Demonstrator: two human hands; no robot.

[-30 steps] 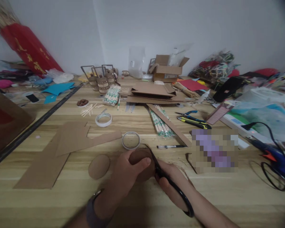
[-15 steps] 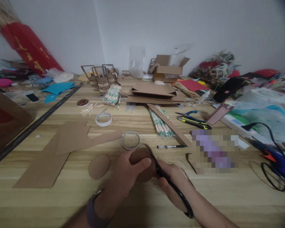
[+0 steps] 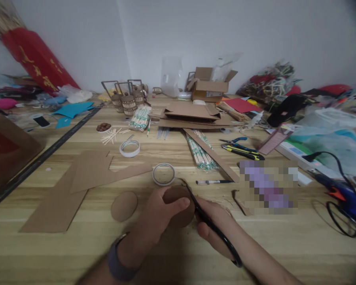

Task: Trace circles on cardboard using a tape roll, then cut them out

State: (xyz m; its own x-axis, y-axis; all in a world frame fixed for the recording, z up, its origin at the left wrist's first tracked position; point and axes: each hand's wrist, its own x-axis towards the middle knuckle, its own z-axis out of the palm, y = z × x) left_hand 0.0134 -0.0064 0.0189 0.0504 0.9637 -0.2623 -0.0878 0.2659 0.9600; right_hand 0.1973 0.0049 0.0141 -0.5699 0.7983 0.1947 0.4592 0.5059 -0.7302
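Near the bottom centre my left hand (image 3: 161, 211) pinches a round cardboard disc (image 3: 179, 215), its thumb lying on top. Black-handled scissors (image 3: 215, 229) are gripped in my right hand (image 3: 216, 219), and their blades lie along the disc's upper right edge. Whether the blades are parted is hard to tell. A second cardboard disc (image 3: 124, 206) lies flat on the wooden table to the left of my left hand. Just beyond the held disc is a roll of tape (image 3: 163, 174).
Cut cardboard sheets (image 3: 57, 206) lie at the left, with another tape roll (image 3: 129, 149) behind them. A pen (image 3: 214, 182), pliers (image 3: 235, 141), a yellow cutter (image 3: 243, 153) and a blue glue gun (image 3: 344, 198) are to the right. Cardboard (image 3: 192, 113) is stacked farther back.
The right hand and scissors have shifted very slightly against the disc. The left hand keeps its hold, and the view has moved a little.
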